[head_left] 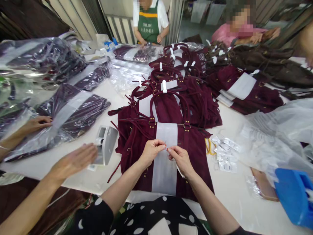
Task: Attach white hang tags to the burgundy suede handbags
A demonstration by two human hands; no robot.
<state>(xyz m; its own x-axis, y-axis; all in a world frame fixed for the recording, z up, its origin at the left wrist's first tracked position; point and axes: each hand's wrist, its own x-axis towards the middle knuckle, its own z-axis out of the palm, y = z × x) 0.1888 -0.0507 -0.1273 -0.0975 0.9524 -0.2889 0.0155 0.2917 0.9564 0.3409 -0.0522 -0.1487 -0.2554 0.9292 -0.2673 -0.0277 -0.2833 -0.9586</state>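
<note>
nearest me, my left hand point(152, 150) and right hand point(180, 157) pinch a small item over the white band point(166, 153) on the maroon bag point(195, 153) at the tabletop's point(234, 195) near edge; i judge fastening it next needs steady fingertips.

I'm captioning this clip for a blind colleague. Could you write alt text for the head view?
The left hand and right hand pinch something small over the white paper band on a maroon suede bag. A co-worker's hand reaches toward a label printer.
</note>
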